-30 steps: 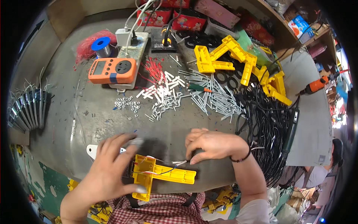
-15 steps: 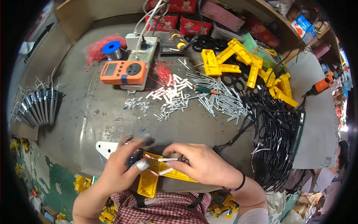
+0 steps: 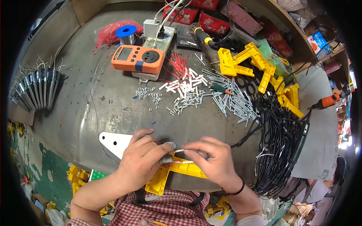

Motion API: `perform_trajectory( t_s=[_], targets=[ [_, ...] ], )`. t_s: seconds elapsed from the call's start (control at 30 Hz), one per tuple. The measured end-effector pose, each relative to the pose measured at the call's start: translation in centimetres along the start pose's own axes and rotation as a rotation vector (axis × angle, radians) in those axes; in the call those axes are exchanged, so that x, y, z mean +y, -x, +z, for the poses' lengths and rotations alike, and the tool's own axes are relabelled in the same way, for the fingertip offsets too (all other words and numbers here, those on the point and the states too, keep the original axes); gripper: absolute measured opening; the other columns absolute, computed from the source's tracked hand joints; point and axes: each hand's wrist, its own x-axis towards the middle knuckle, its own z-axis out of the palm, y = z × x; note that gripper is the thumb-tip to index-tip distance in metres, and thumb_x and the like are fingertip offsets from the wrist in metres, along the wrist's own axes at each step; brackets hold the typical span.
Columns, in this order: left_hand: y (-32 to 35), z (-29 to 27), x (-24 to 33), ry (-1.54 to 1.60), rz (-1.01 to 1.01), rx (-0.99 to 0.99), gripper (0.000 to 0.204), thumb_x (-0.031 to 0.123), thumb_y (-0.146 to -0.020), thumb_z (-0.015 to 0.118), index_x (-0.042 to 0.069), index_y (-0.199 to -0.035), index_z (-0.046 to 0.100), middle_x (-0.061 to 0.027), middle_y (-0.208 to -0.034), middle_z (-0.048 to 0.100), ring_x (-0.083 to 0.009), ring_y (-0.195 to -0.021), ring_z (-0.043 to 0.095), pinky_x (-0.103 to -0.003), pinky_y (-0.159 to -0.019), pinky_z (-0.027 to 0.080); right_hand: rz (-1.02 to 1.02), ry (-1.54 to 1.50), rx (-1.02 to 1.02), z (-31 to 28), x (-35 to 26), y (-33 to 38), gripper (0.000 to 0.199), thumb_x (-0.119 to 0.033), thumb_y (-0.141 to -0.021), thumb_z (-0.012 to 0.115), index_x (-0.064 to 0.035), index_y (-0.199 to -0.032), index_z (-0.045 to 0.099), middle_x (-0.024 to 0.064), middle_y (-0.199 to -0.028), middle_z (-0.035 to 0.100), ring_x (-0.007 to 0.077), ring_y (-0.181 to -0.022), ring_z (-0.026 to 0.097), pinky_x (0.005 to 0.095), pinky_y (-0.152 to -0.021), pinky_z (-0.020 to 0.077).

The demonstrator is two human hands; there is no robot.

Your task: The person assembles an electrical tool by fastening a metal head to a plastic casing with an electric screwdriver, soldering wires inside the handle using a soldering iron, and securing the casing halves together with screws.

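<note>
My left hand [image 3: 145, 156] bends over a yellow plastic casing [image 3: 157, 181], its thumb and forefinger wrapped in grey tape and closed at the left end of a thin white wire [image 3: 180, 150]. The right hand [image 3: 214, 158] pinches the same wire from the other side, just above the casing. A second white lead with a reddish end [image 3: 184, 162] lies across the casing below it. Beyond my left hand a white plate with dark holes [image 3: 115, 143] sticks out to the left. My fingers hide the casing's middle.
Loose white sleeves [image 3: 188, 84], screws [image 3: 230, 100] and nuts [image 3: 151, 94] lie ahead. An orange multimeter [image 3: 137, 59] rests on a power strip. Black cables [image 3: 273, 150] heap at the right, below yellow casings [image 3: 260, 64]. Metal strips with wires [image 3: 37, 88] stand at the left.
My left hand has moved right and its fingers, spread and blurred before, have come together at the white wire. More of the white plate shows. The whole view has shifted slightly.
</note>
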Motion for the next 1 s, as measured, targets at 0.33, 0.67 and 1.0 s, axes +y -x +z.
perform_trajectory(
  t_s=[0.33, 0.67, 1.0],
  targets=[
    [0.0, -0.5, 1.0, -0.131, 0.039, 0.101, 0.03, 0.021, -0.062, 0.072, 0.01, -0.087, 0.061, -0.0077, -0.099, 0.055, -0.0286, -0.096, 0.051, -0.045, -0.084, 0.034, -0.097, -0.005, -0.191, -1.5, 0.6, 1.0, 0.018, -0.012, -0.078, 0.065, -0.0059, -0.095, 0.061, 0.0081, -0.088, 0.058, 0.0253, -0.08, 0.058, 0.0331, -0.068, 0.0466],
    [1.4, 0.1, 1.0, -0.123, -0.022, -0.053, 0.026, 0.02, -0.059, 0.071, 0.011, -0.079, 0.059, -0.0101, -0.113, 0.049, -0.0316, -0.107, 0.043, -0.049, -0.088, 0.029, -0.15, 0.037, -0.168, 0.2, 1.4, 1.0, 0.012, -0.018, -0.077, 0.067, -0.0107, -0.087, 0.069, 0.0052, -0.069, 0.057, 0.0207, -0.063, 0.054, 0.0314, -0.06, 0.0411],
    [3.6, 0.1, 1.6, -0.467, 0.19, -0.1, 0.017, 0.018, -0.07, 0.061, 0.014, -0.087, 0.06, 0.0021, -0.091, 0.061, -0.0133, -0.085, 0.058, -0.045, -0.088, 0.029, -0.097, 0.148, -0.044, 1.5, 1.5, 0.0, 0.026, -0.027, -0.079, 0.065, -0.0065, -0.093, 0.063, 0.0083, -0.074, 0.059, 0.0264, -0.066, 0.058, 0.0362, -0.064, 0.0458]
  ],
)
